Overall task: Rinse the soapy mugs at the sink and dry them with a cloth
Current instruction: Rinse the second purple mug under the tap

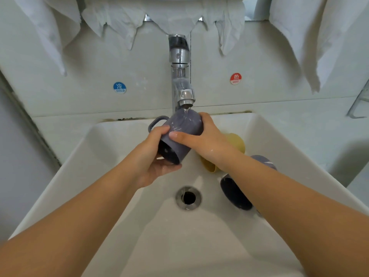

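Over the white sink (65, 168), both hands hold a grey-blue mug (180, 128) tilted on its side directly beneath the chrome tap (180, 76), with its base raised toward the spout and its dark open mouth facing down and toward the person. A thin stream of water (186, 109) falls from the spout onto the mug's upper wall, where pale streaks show on the surface. The left hand (153, 156) cups the mug from below and from the left, its thumb lying over the wall near the rim and its fingers curled under the mouth. The right hand (203, 136) wraps the mug from the right, its thumb stretched across the near side and its fingers curled round the far side by the base. The mug's handle (156, 121) sticks out to the left, clear of both hands. In the basin, just behind the right wrist, a yellow mug (236, 141) lies on its side, and nearer the person a second grey-blue mug (235, 191) lies on its side too, partly hidden by the right forearm, its dark mouth turned toward the drain (188, 197). On the wall behind, a blue COLD sticker (119, 87) sits left of the tap and a red HOT sticker (235, 78) sits right of it, and white cloths (127, 23) hang along the top
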Demonstrator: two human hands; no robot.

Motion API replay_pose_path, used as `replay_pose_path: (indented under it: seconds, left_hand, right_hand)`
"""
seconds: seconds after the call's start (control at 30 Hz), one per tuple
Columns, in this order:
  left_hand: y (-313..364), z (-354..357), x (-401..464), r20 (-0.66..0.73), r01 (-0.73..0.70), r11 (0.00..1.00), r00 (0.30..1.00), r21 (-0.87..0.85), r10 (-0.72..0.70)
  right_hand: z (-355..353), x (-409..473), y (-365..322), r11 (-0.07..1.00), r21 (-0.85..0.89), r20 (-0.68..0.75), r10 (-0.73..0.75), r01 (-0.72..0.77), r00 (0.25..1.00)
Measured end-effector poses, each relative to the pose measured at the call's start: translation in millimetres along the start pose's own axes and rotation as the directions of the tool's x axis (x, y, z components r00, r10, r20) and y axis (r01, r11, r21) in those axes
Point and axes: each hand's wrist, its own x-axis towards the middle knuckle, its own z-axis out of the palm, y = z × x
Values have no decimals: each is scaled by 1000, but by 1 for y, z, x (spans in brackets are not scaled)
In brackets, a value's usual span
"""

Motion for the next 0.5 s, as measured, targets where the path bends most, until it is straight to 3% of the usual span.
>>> replay_pose_path:
  seconds: [0.23, 0.37, 0.5]
  left_hand:
    - [-4, 2, -1, 79, 37, 999, 996, -25, -34]
    - [-4, -3, 1, 70, 16, 999, 997, -34, -13]
    - [-5, -4, 1, 99, 34, 999, 995, -30, -31]
  right_hand:
    - [-3, 5, 1, 986, 162, -27, 42, -37, 999]
    - [2, 1, 1, 994, 107, 54, 24, -30, 998]
    - [-1, 4, 2, 994, 113, -23, 16, -13, 1000]
